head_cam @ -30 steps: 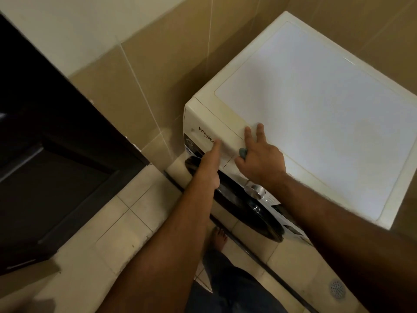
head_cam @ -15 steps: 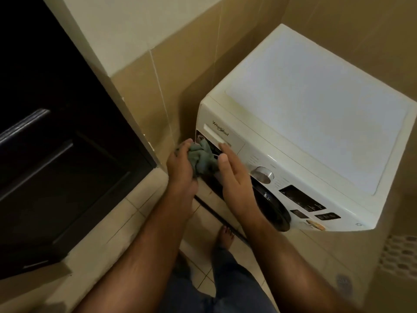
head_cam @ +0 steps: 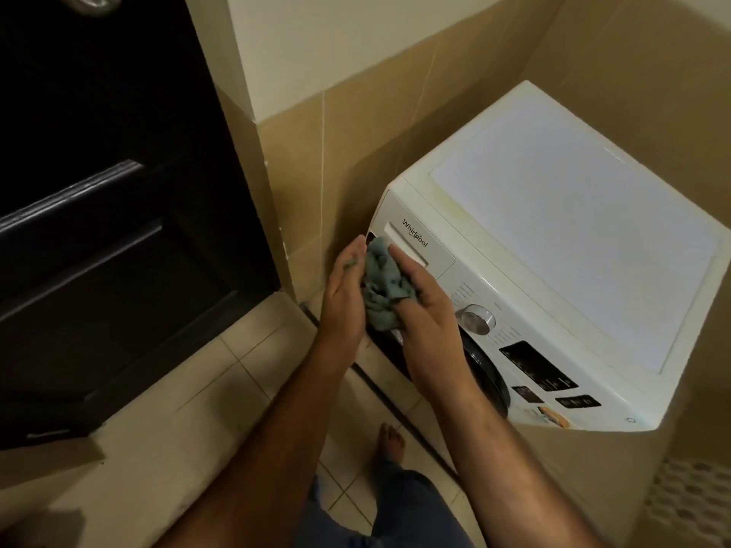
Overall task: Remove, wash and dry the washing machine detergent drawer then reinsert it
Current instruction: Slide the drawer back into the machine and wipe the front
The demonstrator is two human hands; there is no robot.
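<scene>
Head view: both hands, left (head_cam: 342, 294) and right (head_cam: 425, 310), bunch a soft grey-green cloth (head_cam: 381, 284) between curled fingers. White plastic detergent drawer (head_cam: 419, 247) sits flush at 1 o'clock; likely light, rigid, slick; grip its recessed front lip.

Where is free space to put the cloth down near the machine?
The washing machine's white top is bare from front edge to wall tiles. Pale floor tiles between the dark door and the machine are bare too. It is crowded at the drawer, where both hands hold the cloth.
</scene>
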